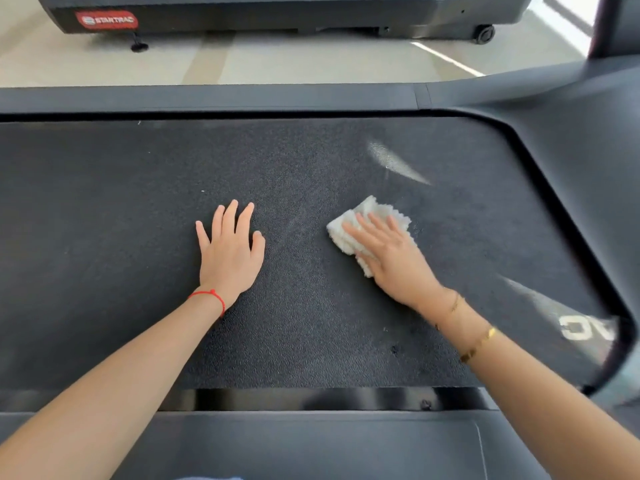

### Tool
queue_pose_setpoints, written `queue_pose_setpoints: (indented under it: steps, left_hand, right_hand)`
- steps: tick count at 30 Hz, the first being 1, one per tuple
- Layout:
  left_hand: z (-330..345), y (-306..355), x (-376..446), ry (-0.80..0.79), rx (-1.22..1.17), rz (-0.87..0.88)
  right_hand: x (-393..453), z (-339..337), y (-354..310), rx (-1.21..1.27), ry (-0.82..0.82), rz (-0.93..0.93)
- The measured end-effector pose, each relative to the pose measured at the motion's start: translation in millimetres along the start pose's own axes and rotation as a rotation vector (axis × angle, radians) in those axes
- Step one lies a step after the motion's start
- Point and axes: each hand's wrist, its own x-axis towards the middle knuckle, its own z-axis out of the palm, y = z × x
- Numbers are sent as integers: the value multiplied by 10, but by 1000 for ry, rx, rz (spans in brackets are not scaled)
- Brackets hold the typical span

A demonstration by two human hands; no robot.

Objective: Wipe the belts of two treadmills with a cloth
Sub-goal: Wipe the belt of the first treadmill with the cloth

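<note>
Near edge: the dark grey side rail [311, 441] runs under both your forearms. Beyond it, the black pebbled treadmill belt [104, 220] carries pale streaks and white lettering at its right end. Your left hand [230, 252] lies flat on the belt, fingers straight, grip holding nothing; one red string bracelet [211, 295] at that wrist. Your right hand [388, 252] presses one white fluffy folded cloth [349, 225] onto the belt, fingers extended. Far: a second treadmill [277, 12] with a red logo. Count: two treadmills, one cloth.
</note>
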Motion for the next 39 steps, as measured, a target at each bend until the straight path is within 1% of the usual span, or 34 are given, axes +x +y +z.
queue_pose_setpoints:
  steps: [3, 6, 8, 10, 11, 12, 13, 14, 16, 18, 19, 21, 23, 24, 26, 28, 29, 31, 32, 33, 34, 36, 37, 39]
  left_hand:
    - [5, -1, 4, 5, 2, 2]
    - [-5, 4, -1, 4, -1, 4]
    - [-13, 12, -8, 3, -4, 7]
    - [-22, 16, -19, -1, -16, 13]
    - [-27, 18, -24, 0, -21, 12]
    - [-32, 19, -28, 1, -23, 10]
    - [-36, 19, -31, 1, -21, 11]
    - [-38, 22, -36, 0, -18, 14]
    - [-41, 24, -42, 7, -14, 18]
    - [-45, 33, -60, 18, -26, 19]
    - [-48, 39, -71, 22, -29, 19]
    - [-56, 46, -91, 21, -31, 20]
    - [-65, 53, -117, 9, -44, 14]
    - [-68, 57, -133, -2, -51, 10]
    - [-78, 74, -172, -34, -56, 5]
    - [-86, 112, -229, -58, -64, 1]
    - [-90, 142, -256, -65, -67, 1]
    - [-99, 213, -303, -76, -73, 4]
    - [-98, 255, -316, -79, -75, 11]
    - [-96, 303, -323, -82, -78, 20]
    - [-92, 359, -326, -85, -81, 34]
    - [-78, 490, -322, -85, -88, 75]
    - [-72, 556, -316, -83, -90, 100]
    - [-61, 683, -296, -85, -100, 137]
  right_hand:
    - [-362, 99, -307, 76, -86, -169]
    - [-488, 84, -289, 123, -144, -205]
    - [-390, 32, -166, 93, -90, -131]
    - [-273, -21, -70, 84, -16, 51]
    - [-234, -18, -71, 79, -8, 131]
    - [-221, -4, -118, 78, -9, 169]
    - [-243, 27, -209, 97, -16, 169]
    - [-299, 57, -345, 128, -36, 141]
    - [-487, 106, -674, 186, -71, 15]
    - [-713, 149, -956, 157, -98, -145]
    - [-810, 164, -1040, 151, -141, -180]
    - [-928, 175, -1076, 169, -203, -172]
    - [-966, 141, -1000, 158, -218, -156]
    - [-960, 94, -944, 147, -204, -133]
    - [-947, 3, -731, 103, -120, -46]
    - [-937, -83, -383, -12, -18, 114]
    - [-927, -125, -210, -82, 8, 215]
    - [-914, -159, -15, -49, 18, 409]
    - [-898, -143, -23, -21, 35, 453]
    - [-888, -119, -98, -21, 38, 437]
    - [-893, -91, -226, -47, 22, 365]
    - [-972, -6, -495, -67, -4, 155]
    - [-1056, 30, -610, -13, -25, 92]
    - [-1224, 40, -738, 99, -122, 62]
